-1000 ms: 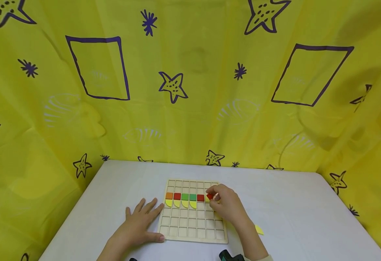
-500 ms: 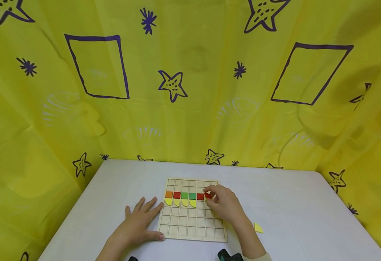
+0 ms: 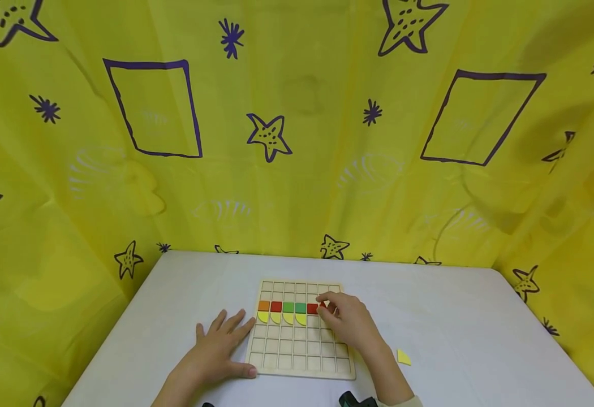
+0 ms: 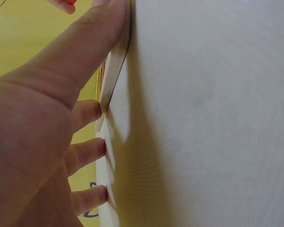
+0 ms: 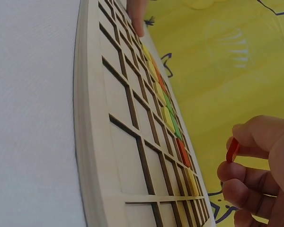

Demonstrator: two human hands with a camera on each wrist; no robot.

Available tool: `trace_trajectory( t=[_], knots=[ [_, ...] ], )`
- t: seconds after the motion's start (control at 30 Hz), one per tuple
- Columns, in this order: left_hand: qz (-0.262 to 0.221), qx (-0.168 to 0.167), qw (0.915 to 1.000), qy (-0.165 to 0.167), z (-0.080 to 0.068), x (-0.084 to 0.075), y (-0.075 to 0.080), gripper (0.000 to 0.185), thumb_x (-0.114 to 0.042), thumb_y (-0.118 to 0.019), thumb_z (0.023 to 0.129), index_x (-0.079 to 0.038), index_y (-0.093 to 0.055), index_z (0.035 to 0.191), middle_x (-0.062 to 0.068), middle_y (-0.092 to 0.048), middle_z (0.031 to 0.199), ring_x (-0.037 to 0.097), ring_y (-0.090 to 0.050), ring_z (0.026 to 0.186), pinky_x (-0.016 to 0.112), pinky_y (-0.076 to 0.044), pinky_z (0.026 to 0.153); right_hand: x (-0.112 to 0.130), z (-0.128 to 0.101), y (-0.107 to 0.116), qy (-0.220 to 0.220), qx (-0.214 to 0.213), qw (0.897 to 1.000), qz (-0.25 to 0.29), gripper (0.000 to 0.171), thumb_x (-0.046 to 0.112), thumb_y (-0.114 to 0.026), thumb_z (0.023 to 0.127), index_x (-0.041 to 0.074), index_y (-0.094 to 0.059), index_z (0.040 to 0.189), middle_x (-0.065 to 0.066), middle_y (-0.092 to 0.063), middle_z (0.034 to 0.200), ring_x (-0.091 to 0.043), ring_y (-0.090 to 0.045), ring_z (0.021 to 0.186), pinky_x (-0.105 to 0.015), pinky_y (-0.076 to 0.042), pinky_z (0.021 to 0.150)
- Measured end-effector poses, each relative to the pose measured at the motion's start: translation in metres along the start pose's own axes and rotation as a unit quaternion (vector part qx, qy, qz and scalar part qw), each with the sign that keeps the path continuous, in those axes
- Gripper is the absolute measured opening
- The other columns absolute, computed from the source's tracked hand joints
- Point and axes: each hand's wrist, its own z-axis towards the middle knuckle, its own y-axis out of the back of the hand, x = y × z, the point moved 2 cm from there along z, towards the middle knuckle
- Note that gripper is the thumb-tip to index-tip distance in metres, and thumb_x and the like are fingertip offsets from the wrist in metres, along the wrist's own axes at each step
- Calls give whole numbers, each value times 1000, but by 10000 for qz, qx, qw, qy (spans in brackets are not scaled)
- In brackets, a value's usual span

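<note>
My right hand (image 3: pixel 350 319) is over the right part of a wooden grid board (image 3: pixel 292 362). Between thumb and finger it pinches a small red tile (image 5: pixel 232 150), held off the board in the right wrist view. A row of tiles lies in the cells: orange (image 3: pixel 264 305), red (image 3: pixel 276 306), two green (image 3: pixel 295 307) and another red (image 3: pixel 313 308). Several yellow quarter-circle tiles (image 3: pixel 288 318) fill cells just in front of them. A yellow tile (image 5: pixel 193 182) lies past the last red one. My left hand (image 3: pixel 215 350) is spread at the board's left side, thumb touching its front corner.
A loose yellow quarter-circle tile (image 3: pixel 403 357) lies on the white table (image 3: pixel 460 328), right of my right forearm. A yellow curtain (image 3: pixel 307 186) with drawn stars closes off the back and sides. Dark device parts (image 3: pixel 356 400) show at the bottom edge.
My right hand has moved slightly left with the red tile, which is now mostly hidden by the fingers in the head view. The left hand has stayed in place.
</note>
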Motion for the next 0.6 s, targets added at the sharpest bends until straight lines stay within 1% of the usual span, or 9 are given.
trace_trajectory(
  t=[0.23,0.43,0.5,0.6],
  knots=[
    [30,-44,10000,-19,-2,0,0,97,-78,-54,54,-33,-33,138,0,-26,148,39,-12,136,76,-2,90,2,0,-2,-79,18,10000,-7,18,28,-52,87,27,-64,100,16,-54,74,-5,-48,64,-20,-39,57],
    [38,-30,10000,23,-3,1,1,98,-78,-55,53,-34,-33,138,0,-27,148,39,-13,136,77,-2,89,4,0,-2,-298,118,9994,130,19,24,-49,85,29,-63,97,13,-53,69,-7,-48,60,-22,-39,54],
    [37,-43,10000,12,-3,1,1,98,-78,-54,54,-34,-33,138,0,-27,148,39,-13,136,77,-2,89,3,1,-1,-327,70,9993,160,16,26,-50,84,29,-62,96,12,-53,68,-7,-47,59,-22,-39,53],
    [64,-71,9999,-47,-2,1,1,98,-78,-53,54,-33,-32,138,0,-26,148,39,-12,136,77,-2,89,2,0,-1,-351,-4,9992,190,9,29,-53,83,31,-58,90,11,-53,66,-7,-47,58,-21,-39,53]
  ],
)
